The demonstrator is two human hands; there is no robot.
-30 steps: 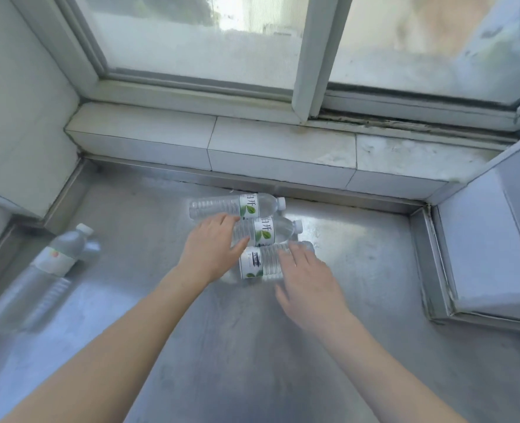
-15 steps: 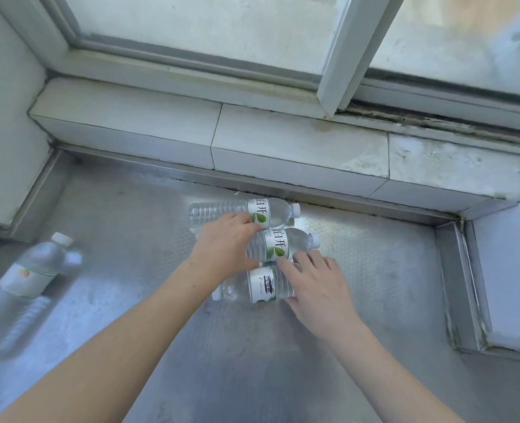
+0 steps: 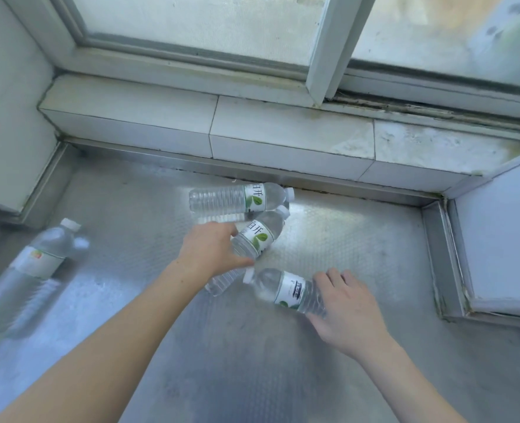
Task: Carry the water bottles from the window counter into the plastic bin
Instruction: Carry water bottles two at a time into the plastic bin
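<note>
Two bare hands gather water bottles lying on a steel counter (image 3: 344,239) under a window. The left hand (image 3: 211,250) curls its grip round the tilted middle bottle (image 3: 254,239). The right hand (image 3: 344,303) closes its grip round the near bottle (image 3: 286,290), probably to lift both together. A far bottle (image 3: 237,198) and a blurred bottle at the left (image 3: 43,257) lie untouched. No bin is in view.

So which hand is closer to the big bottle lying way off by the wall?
Left. The left hand grips a small bottle mid-counter, nearer the big bottle; the right hand is farther off, beyond it.
</note>
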